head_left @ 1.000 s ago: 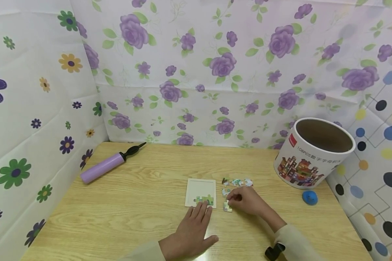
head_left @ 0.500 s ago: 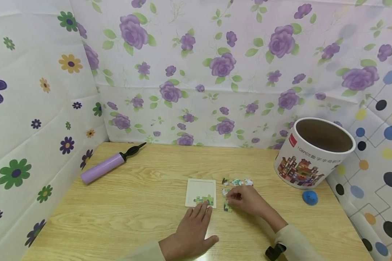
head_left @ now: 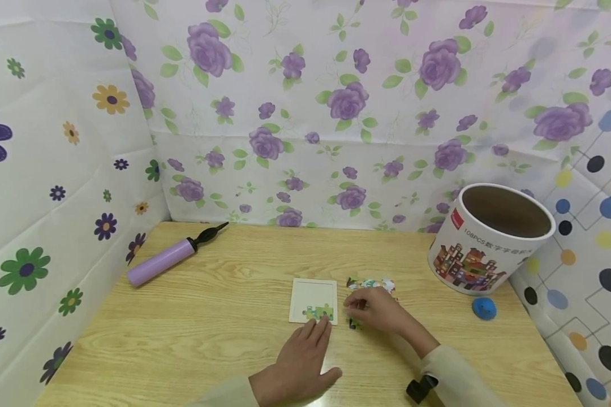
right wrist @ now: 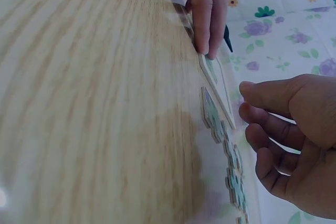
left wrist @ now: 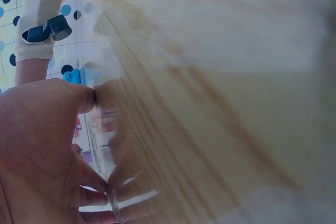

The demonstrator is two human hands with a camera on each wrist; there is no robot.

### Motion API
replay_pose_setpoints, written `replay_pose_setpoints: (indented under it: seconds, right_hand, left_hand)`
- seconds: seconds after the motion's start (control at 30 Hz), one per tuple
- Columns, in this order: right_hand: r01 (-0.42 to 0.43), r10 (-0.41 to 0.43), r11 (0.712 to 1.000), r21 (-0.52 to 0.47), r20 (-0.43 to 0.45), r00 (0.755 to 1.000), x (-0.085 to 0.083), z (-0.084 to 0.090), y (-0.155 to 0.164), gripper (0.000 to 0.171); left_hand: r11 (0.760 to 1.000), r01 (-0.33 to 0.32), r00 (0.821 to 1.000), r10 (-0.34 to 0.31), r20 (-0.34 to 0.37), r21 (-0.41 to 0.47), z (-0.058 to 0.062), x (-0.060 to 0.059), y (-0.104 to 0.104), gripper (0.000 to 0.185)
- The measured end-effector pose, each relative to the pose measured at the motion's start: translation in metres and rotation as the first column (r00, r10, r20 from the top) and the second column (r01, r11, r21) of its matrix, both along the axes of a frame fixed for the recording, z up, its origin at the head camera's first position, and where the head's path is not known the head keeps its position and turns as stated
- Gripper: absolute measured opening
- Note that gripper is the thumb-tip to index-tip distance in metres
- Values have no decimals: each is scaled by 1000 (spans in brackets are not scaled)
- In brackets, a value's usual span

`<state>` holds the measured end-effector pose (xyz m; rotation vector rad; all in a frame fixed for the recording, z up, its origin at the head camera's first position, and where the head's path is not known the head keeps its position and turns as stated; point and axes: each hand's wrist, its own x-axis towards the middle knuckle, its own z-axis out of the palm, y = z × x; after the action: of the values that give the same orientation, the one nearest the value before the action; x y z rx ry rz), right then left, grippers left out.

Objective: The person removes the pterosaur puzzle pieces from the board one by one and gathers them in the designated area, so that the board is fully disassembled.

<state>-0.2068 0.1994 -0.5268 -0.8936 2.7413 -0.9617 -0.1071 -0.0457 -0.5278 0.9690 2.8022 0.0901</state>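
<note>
A square pale puzzle tray [head_left: 310, 292] lies on the table, with joined green puzzle pieces [head_left: 324, 310] in its lower right corner. My left hand [head_left: 300, 359] lies flat, fingers straight, fingertips on the tray's near edge; the left wrist view shows its palm [left wrist: 39, 145] low against the tabletop. Just right of the tray, my right hand [head_left: 379, 310] hovers over loose puzzle pieces [head_left: 371, 282], partly hiding them. In the right wrist view, its fingers are loosely bent, thumb and index tips apart, nothing visible between them. One dark-green piece [head_left: 354, 324] shows beneath that hand.
A large white printed bucket [head_left: 481, 254] stands at the back right, with a small blue round object [head_left: 484, 308] in front of it. Far left lies a purple hand pump [head_left: 163, 261]. Patterned cloth walls [head_left: 305, 113] enclose the wooden table [head_left: 224, 305] at the back and sides.
My right hand has moved slightly left and up from the nearest loose piece, toward the tray. That piece has gone from yellowish to dark green in look. My left hand stays in place.
</note>
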Motion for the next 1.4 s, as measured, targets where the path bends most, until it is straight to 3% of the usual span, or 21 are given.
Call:
replay_pose_setpoints:
  seconds: [0.2, 0.5, 0.87, 1.4]
  right_hand:
    - [-20, 20, 1000, 5, 22, 1000, -6, 5, -12, 13]
    - [-49, 50, 999, -5, 53, 997, -18, 7, -35, 15]
    - [-114, 115, 993, -12, 66, 991, -32, -1, -61, 14]
    - [-173, 176, 984, -36, 100, 979, -32, -6, -78, 11]
  left_hand:
    - [1000, 7, 1000, -8, -15, -3, 2, 1, 1, 86]
    - [1000, -4, 1000, 4, 31, 15, 5, 3, 2, 84]
    - [999, 30, 999, -30, -16, 34, 0, 2, -1, 81]
    - [999, 37, 999, -37, -19, 4, 2, 3, -3, 83]
